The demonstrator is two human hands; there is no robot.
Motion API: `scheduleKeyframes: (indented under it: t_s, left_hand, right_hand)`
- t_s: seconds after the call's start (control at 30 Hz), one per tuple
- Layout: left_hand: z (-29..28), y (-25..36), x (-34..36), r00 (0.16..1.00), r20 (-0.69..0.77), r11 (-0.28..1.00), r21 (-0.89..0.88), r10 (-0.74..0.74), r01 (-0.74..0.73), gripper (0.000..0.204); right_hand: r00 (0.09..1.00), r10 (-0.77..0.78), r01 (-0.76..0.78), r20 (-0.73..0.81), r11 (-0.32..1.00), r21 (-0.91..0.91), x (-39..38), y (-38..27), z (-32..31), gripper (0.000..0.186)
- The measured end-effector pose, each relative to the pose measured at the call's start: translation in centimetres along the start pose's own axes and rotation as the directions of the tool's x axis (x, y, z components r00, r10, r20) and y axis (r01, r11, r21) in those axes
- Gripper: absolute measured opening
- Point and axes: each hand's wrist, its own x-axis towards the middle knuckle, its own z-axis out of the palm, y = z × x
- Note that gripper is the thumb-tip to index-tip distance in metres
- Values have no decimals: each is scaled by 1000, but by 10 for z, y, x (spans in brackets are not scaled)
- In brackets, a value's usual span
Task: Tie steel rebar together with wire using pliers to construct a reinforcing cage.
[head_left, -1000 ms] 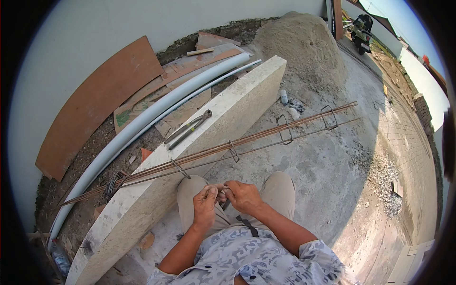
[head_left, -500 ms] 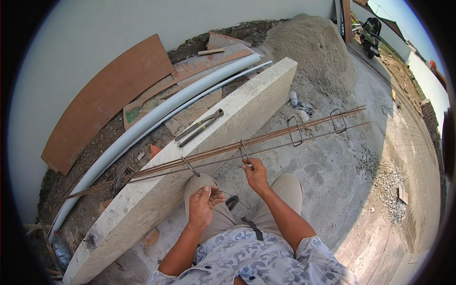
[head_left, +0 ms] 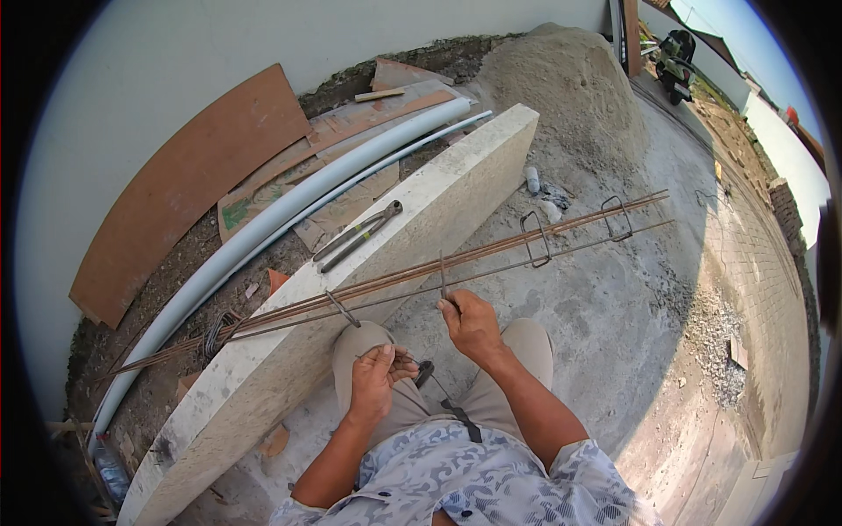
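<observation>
Long thin rusty reinforcing bars (head_left: 491, 255) lie slantwise across a pale low wall (head_left: 421, 219), their far ends reaching out to the right. Bent steel stirrups (head_left: 536, 240) hang around the bars at intervals. My right hand (head_left: 474, 326) pinches the lower end of one stirrup (head_left: 443, 273), which looks nearly edge-on. Above my left knee, my left hand (head_left: 375, 382) is closed on thin wire (head_left: 438, 383), whose strands stick out past the fingers. Nearer the left hand, another stirrup (head_left: 342, 309) hangs at the wall's edge. Tower pincers (head_left: 358, 238) rest on top of the wall.
A wire bundle (head_left: 219, 334) sits at the bars' left end. Beyond the wall lie a white pipe (head_left: 289, 201) and a brown board (head_left: 197, 188). A sand heap (head_left: 570, 88) rises at the far end, and a motorbike (head_left: 675, 66) stands far right.
The stirrup in my right hand has turned from a slanted loop to nearly edge-on. My left hand stays above the knee with the wire. The view has shifted slightly.
</observation>
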Motion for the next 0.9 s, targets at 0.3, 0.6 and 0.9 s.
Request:
scheduleKeyframes:
  t_s: [0.3,0.6,0.9]
  left_hand:
    - [-4,6,-2,999,-26,999,38,22,-21,30]
    - [-2,10,0,999,-26,998,58,23,-21,32]
    - [12,37,13,994,19,992,53,110,-111,30]
  right_hand:
    - [999,11,-9,-41,999,48,4,-4,29,16]
    - [999,17,-15,-51,999,39,6,-9,41,22]
    - [996,86,-86,13,990,112,-3,-35,12,19]
